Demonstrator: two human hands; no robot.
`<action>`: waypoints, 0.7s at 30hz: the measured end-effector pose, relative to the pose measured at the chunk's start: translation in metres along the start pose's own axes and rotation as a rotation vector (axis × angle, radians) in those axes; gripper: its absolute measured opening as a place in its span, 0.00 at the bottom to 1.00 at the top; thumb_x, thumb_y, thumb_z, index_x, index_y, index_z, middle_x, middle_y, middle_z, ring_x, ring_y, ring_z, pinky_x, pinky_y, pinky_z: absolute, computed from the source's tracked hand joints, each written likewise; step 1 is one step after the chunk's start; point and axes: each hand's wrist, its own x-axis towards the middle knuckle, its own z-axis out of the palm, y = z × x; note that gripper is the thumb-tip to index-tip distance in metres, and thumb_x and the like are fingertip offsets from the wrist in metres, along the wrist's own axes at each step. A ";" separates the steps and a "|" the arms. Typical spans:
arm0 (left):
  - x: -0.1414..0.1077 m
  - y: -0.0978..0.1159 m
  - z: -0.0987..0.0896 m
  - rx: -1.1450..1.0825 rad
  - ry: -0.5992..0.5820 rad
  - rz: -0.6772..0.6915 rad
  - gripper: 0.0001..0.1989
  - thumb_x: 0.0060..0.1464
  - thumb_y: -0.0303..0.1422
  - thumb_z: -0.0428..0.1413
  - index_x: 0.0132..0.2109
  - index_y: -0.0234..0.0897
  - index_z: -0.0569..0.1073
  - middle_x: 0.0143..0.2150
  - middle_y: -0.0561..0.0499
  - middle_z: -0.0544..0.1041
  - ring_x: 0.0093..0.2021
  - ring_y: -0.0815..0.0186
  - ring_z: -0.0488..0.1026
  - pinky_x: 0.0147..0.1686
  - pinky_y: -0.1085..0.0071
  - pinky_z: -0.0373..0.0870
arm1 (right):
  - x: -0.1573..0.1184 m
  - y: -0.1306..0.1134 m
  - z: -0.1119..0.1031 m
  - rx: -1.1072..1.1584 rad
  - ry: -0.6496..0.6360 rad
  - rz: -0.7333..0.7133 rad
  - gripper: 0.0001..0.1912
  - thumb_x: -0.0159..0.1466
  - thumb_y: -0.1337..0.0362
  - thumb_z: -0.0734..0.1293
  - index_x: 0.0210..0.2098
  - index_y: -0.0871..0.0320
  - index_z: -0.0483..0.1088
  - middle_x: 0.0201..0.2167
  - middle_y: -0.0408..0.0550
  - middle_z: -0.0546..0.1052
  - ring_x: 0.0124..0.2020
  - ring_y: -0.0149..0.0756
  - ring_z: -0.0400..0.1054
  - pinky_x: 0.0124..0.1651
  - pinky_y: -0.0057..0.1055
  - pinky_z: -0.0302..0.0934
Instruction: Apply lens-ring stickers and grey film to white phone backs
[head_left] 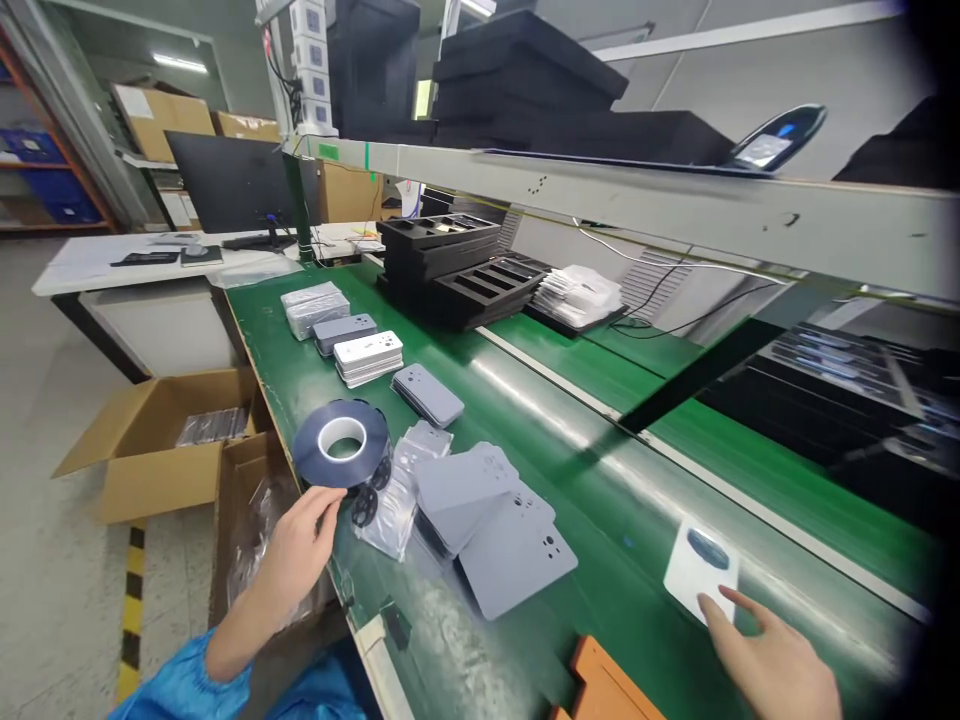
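My left hand [296, 550] reaches toward a dark blue roll of tape [341, 443] at the near edge of the green belt [570, 450]; its fingertips touch the roll's lower rim. My right hand [772, 660] is at the lower right, fingers apart, with fingertips on the edge of a white card [701, 565] that carries a dark oval patch. Between the hands lies a fanned pile of grey plates with small holes [495, 525], beside clear plastic bags [397, 495].
Stacks of grey and white plates [367, 355] line the belt's left side. Black foam trays [457, 265] stand further back. Open cardboard boxes [161, 440] sit on the floor at the left. An orange object [611, 685] lies at the bottom edge. A shelf beam [675, 200] runs overhead.
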 end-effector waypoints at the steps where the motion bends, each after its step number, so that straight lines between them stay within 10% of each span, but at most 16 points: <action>1: 0.002 -0.001 -0.002 -0.023 -0.082 -0.066 0.15 0.64 0.39 0.52 0.46 0.37 0.80 0.45 0.43 0.82 0.37 0.60 0.80 0.39 0.67 0.79 | -0.008 -0.008 0.000 -0.031 -0.026 -0.032 0.26 0.56 0.45 0.66 0.41 0.58 0.81 0.38 0.69 0.80 0.40 0.71 0.77 0.41 0.60 0.69; 7: -0.002 0.008 0.012 -0.133 -0.351 -0.234 0.24 0.63 0.42 0.52 0.59 0.32 0.76 0.36 0.49 0.80 0.18 0.69 0.74 0.21 0.72 0.73 | -0.103 -0.085 -0.004 0.244 -0.194 -0.228 0.29 0.57 0.40 0.65 0.47 0.53 0.80 0.53 0.56 0.81 0.48 0.59 0.78 0.48 0.51 0.73; 14: -0.016 0.022 0.037 -0.214 -0.433 -0.341 0.32 0.59 0.45 0.57 0.65 0.32 0.71 0.34 0.52 0.76 0.15 0.73 0.66 0.15 0.76 0.60 | -0.226 -0.171 0.030 0.615 -0.734 -0.566 0.24 0.66 0.54 0.68 0.59 0.54 0.75 0.56 0.54 0.81 0.51 0.45 0.79 0.54 0.36 0.74; 21: -0.007 0.008 0.035 -0.096 -0.277 -0.224 0.20 0.55 0.42 0.60 0.49 0.34 0.81 0.31 0.51 0.78 0.27 0.66 0.70 0.30 0.71 0.68 | -0.248 -0.235 0.079 0.219 -0.583 -0.758 0.30 0.69 0.56 0.64 0.67 0.63 0.66 0.58 0.64 0.77 0.56 0.55 0.76 0.56 0.45 0.72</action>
